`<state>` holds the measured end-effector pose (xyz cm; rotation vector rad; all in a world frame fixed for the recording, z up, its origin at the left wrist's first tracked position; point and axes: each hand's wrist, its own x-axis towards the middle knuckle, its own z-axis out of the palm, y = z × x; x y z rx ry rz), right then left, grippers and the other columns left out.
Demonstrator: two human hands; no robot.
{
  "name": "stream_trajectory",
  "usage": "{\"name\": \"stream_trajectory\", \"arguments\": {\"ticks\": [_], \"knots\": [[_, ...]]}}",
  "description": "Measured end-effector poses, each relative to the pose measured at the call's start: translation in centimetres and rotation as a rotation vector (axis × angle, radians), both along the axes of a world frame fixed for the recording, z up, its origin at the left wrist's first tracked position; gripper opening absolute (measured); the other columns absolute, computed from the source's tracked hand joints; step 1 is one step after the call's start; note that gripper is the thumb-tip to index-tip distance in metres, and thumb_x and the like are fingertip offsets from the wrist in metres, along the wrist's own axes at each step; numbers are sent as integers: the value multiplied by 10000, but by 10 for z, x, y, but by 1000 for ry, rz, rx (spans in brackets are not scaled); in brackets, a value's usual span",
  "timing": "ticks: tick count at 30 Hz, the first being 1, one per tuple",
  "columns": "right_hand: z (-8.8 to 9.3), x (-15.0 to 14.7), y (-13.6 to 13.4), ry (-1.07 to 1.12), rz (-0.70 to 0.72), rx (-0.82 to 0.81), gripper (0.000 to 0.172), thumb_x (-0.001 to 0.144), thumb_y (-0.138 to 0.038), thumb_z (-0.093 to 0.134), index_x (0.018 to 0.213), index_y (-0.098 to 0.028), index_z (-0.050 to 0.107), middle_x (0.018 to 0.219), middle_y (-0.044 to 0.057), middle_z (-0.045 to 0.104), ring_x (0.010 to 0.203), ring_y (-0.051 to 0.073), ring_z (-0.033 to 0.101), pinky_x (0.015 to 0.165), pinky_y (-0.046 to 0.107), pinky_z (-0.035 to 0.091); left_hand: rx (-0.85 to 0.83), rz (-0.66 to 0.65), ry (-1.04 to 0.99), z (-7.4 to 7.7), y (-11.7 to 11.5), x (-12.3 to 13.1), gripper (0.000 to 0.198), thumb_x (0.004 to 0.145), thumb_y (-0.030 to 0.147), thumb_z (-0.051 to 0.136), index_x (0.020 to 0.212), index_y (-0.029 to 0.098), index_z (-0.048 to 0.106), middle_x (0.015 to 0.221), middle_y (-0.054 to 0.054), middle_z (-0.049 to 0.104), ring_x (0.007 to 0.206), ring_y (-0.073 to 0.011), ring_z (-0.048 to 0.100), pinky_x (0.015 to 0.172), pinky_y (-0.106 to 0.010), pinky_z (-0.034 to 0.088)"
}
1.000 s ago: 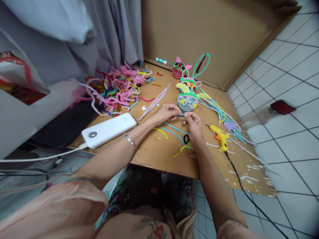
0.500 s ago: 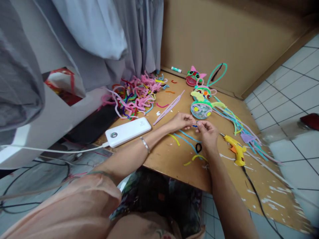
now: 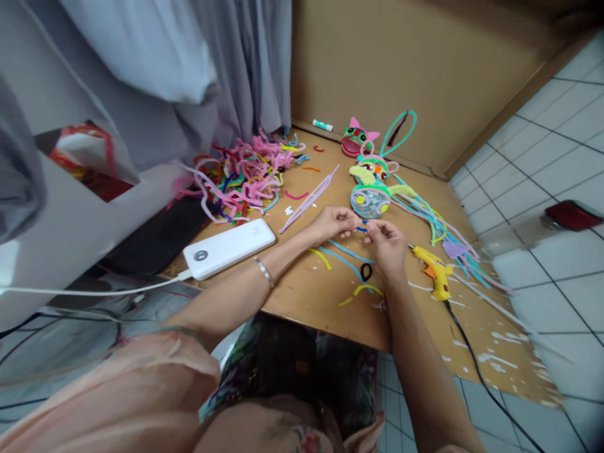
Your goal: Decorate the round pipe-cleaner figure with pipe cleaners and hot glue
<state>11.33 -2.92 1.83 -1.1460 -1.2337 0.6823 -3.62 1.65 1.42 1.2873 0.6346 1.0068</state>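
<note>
Pinch grip both sides: left hand [image 3: 335, 223] and right hand [image 3: 387, 242] closed on short blue pipe cleaner [image 3: 362, 229], at 6 o'clock of round toy [image 3: 370, 200]. Fingertips close together should give a cleaner bend.

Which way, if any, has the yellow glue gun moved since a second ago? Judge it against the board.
No. The glue gun lies on the same spot of the board, beside the same white glue streak; only the camera shifted.

Yellow glue gun [image 3: 435, 272]; white power bank [image 3: 229, 247].
</note>
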Motion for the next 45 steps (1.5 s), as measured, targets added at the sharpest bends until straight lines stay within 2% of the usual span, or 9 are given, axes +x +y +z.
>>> {"name": "stream_trajectory", "arguments": {"ticks": [4, 9, 12, 17, 19, 29, 35, 39, 45], "knots": [[1, 7, 1, 15, 63, -37, 275, 677, -447, 747, 710, -185, 668, 572, -39, 603, 478, 76, 493, 499, 219, 396, -52, -44, -26, 1, 4, -4, 396, 702, 470, 758, 793, 101, 646, 641, 6, 622, 529, -54, 538, 509, -178, 395], [2, 10, 3, 26, 96, -86, 282, 650, -445, 777, 700, -185, 680, 548, -44, 596, 454, 65, 462, 466, 211, 373, -7, -116, 126, 6, -2, -8, 241, 674, 293, 783, 740, 107, 644, 604, 20, 620, 515, -41, 519, 527, -168, 415], [2, 9, 4, 123, 112, -106, 324, 618, -457, 803, 768, -192, 694, 604, -35, 635, 483, 70, 493, 488, 215, 413, -1, -164, 181, 8, -7, -5, 160, 696, 224, 744, 716, 103, 641, 612, 10, 640, 507, -44, 535, 518, -168, 427], [1, 9, 3, 281, 152, -176, 410, 662, -555, 760, 839, -193, 688, 660, -17, 658, 525, 79, 550, 524, 218, 458, -21, 55, 19, 11, -9, 0, 143, 737, 214, 715, 751, 102, 626, 624, 19, 639, 482, -28, 519, 508, -158, 435], [0, 6, 2, 234, 167, -180, 384, 667, -532, 765, 818, -190, 678, 686, -12, 668, 539, 79, 553, 534, 221, 458, -30, 86, 0, 12, -10, 2, 153, 738, 213, 724, 757, 99, 623, 616, 17, 639, 485, -31, 529, 516, -160, 448], [-3, -4, -2, 41, 48, 41, 253, 718, -426, 725, 697, -201, 612, 616, -28, 620, 582, 110, 552, 595, 250, 463, -30, 4, 92, 7, -15, 11, 126, 776, 162, 670, 689, 108, 595, 542, 34, 599, 456, -37, 524, 497, -160, 460], [-2, 5, 0, -60, 166, -61, 279, 782, -485, 654, 797, -208, 624, 671, -19, 657, 571, 112, 593, 592, 254, 497, 36, 37, 46, 8, -8, 1, 239, 737, 302, 757, 781, 102, 634, 609, 14, 630, 516, -52, 556, 543, -177, 470], [-3, 9, 1, -100, 157, -74, 298, 783, -504, 650, 824, -210, 620, 647, -21, 647, 549, 114, 587, 572, 257, 500, 55, 9, 10, 11, -5, -5, 280, 756, 360, 741, 778, 99, 643, 693, -18, 667, 549, -55, 575, 556, -180, 469], [-4, 9, -1, -245, 92, -45, 267, 827, -468, 600, 830, -202, 628, 681, -14, 633, 591, 123, 575, 589, 261, 480, 0, -25, 48, 14, -8, -4, 184, 756, 255, 723, 741, 93, 639, 641, -8, 652, 503, -55, 555, 513, -182, 459]]}}
